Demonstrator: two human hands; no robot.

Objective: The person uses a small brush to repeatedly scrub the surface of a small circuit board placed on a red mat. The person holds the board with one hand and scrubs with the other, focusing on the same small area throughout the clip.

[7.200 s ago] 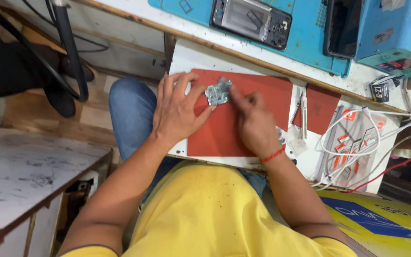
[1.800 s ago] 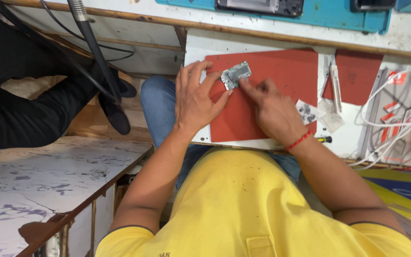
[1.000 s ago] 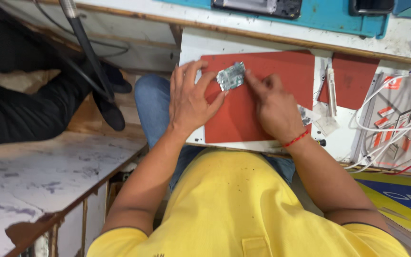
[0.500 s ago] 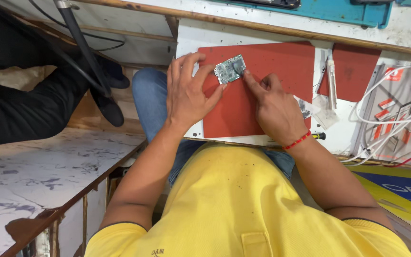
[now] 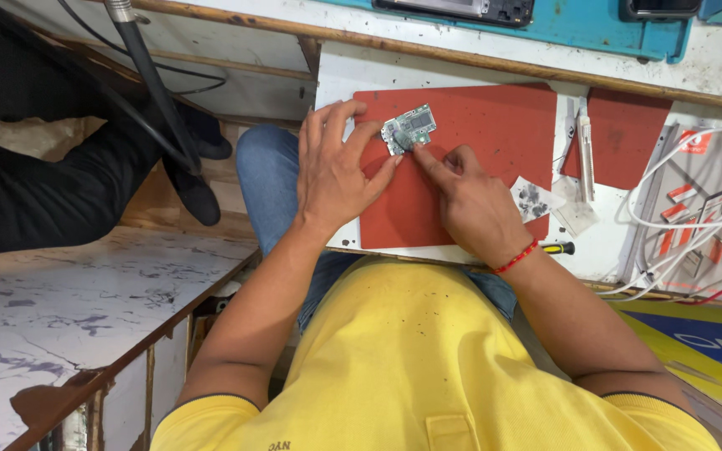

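Both hands meet over a small green-and-silver circuit board lying near the far left corner of a red rectangular work mat on the white surface; left hand spread, fingertips pinning the board's left edge flat, gripping nothing; right hand loosely curled, index fingertip pressing the board's near edge, nothing seen held. Step in hand, judged: steadying and probing the bare board. Next move would call for light, even pressure so the board does not skid toward the mat's far edge. Beside the mat's right edge: slim white pen-shaped tool; crumpled smudged paper scrap; tangle of white cables near the surface's right edge.
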